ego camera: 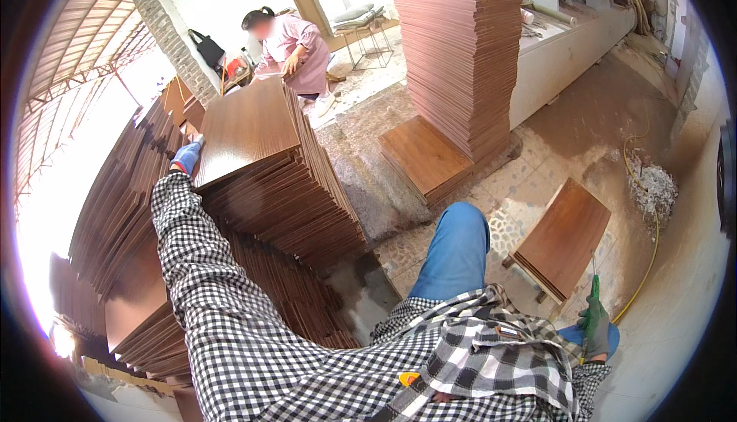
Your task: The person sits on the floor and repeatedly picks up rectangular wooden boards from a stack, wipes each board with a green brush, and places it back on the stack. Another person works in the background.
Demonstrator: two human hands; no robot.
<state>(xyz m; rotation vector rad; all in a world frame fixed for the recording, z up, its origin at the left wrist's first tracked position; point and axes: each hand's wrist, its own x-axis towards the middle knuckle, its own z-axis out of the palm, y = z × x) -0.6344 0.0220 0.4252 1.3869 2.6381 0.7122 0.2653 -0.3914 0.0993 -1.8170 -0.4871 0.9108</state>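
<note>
My left hand, in a blue glove, is at the far left edge of the top board on a tall stack of brown wood-grain boards; its fingertips are partly hidden, and I cannot tell whether they grip it. Down at the right, my right hand, in a green and grey glove, is closed around a slim tool with a thin metal tip that points away from me. Just left of that hand, a short pile of reddish-brown boards lies low over the tiled floor on wooden supports.
A co-worker bends beyond the left stack, hands on a board. A tall stack of boards stands ahead, with a low pile at its foot. More boards lean at left. A yellow hose runs along the floor at right.
</note>
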